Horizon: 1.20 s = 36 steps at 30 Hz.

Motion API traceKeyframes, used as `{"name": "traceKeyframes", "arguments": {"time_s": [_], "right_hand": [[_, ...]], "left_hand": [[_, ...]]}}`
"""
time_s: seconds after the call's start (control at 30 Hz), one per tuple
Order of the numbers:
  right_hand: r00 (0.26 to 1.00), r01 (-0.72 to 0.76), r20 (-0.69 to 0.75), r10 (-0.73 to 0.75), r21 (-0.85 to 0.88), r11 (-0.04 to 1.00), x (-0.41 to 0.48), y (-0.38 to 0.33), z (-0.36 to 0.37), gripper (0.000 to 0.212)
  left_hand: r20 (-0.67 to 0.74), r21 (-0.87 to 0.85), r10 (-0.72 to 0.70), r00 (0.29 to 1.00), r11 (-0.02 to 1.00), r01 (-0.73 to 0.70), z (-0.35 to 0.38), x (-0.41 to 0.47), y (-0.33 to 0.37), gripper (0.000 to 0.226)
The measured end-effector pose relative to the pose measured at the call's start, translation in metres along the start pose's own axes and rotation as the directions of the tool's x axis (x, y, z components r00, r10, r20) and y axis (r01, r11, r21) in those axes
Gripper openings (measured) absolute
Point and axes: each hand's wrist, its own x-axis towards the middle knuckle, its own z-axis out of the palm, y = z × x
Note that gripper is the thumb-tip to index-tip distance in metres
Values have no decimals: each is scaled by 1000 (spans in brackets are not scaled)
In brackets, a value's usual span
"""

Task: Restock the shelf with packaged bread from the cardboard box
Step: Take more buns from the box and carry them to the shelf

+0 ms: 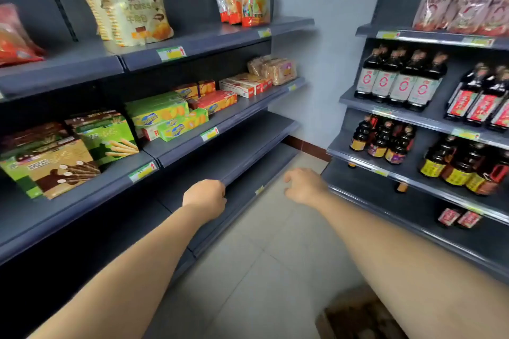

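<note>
Packs of sliced bread (272, 69) lie at the far right end of the second shelf (248, 107). More bagged bread (242, 0) stands on the top shelf, with croissant bags (132, 16) to its left. The cardboard box (355, 314) sits on the floor at the bottom right, partly hidden by my right arm. My left hand (205, 197) hovers by the edge of a bare lower shelf (248, 157), its back toward me, fingers bent under, holding nothing. My right hand (304, 187) hangs over the floor with loosely curled fingers and is empty.
Biscuit and wafer boxes (165, 115) fill the left part of the second shelf. A second rack on the right holds dark sauce bottles (399, 77) and pink bags (462, 8) on top. A tiled floor aisle (261, 256) runs between the racks.
</note>
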Motion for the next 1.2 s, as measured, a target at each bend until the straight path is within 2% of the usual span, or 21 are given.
{"name": "traceKeyframes", "arguments": {"time_s": [0.23,0.37,0.53,0.73,0.9,1.03,1.2], "right_hand": [[975,-217,55,214,71,974,-16,131,26,32],[942,-329,99,320,90,940,-25,198,39,33],[883,-450,190,429,86,889,-24,273,56,41],[770,-616,304,561,128,777,-19,352,82,37],[706,-698,328,628,170,696,-21,410,113,27],[669,-725,388,634,153,672,-27,459,144,17],[630,-745,456,629,124,656,-30,525,195,26]], "left_hand": [[104,-5,130,986,992,-130,58,32,117,19],[173,-15,220,960,975,-221,92,58,179,26],[271,-28,293,917,955,-297,136,100,251,28],[365,-62,403,840,910,-409,196,143,333,27],[441,-57,474,762,862,-504,250,154,385,24],[515,-57,492,702,837,-545,297,149,421,22],[597,-78,452,663,855,-513,359,141,470,20]]}}
